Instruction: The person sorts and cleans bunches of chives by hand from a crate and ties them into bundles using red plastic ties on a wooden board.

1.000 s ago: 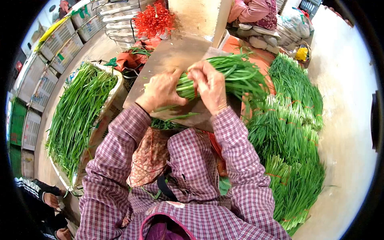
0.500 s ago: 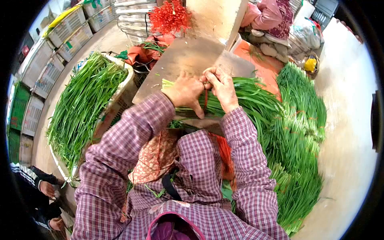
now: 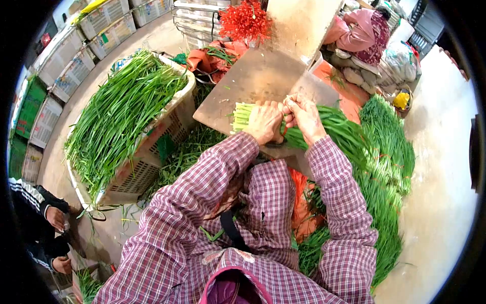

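A bunch of long green stalks [image 3: 340,127] lies across the brown board [image 3: 223,100], its pale cut ends to the left and its leaves hanging over to the right. My left hand [image 3: 265,121] is wrapped round the bunch near the pale ends. Close against it, my right hand [image 3: 304,117] is pinched at a thin red tie, of which only a bit shows below the fingers. The fingertips of both hands meet over the bunch.
A basket [image 3: 132,178] of loose green leaves stands at the left. Tied bunches [image 3: 387,147] are piled at the right beside a pale wall. Red ties [image 3: 245,21] hang behind the board. Another person's hands [image 3: 55,218] show at lower left; someone in pink sits at upper right.
The view has shifted, so the board and basket appear changed in position. My left hand has closed round the bunch, my right hand stays pinched beside it, and the pale ends show more clearly.
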The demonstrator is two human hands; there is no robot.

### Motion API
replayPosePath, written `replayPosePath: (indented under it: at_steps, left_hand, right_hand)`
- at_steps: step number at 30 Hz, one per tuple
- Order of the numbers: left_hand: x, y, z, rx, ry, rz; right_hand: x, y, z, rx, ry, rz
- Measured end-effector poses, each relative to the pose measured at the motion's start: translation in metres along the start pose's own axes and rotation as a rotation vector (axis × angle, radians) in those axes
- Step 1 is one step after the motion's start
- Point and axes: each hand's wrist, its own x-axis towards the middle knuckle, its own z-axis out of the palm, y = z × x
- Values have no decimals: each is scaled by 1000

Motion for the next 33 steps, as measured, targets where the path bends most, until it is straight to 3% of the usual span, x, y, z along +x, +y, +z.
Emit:
replayPosePath:
  at_steps: [9,15,19,24,28,33]
  left_hand:
    - [12,-2,1,-50,-23,-24]
    - [11,-3,10,-50,25,26]
    - [10,-3,15,-70,75,96]
    - [22,-7,19,-126,93,118]
    - [32,-1,10,-89,-13,142]
    - [43,27,-18,-63,15,196]
  right_hand:
    - [-57,-3,-1,19,76,80]
    - [-94,37,10,196,167,75]
    - [-109,74,33,223,320,-2]
    - [-93,88,23,226,272,-75]
    - [-115,82,6,665,243,23]
    - [-132,120,1,649,189,223]
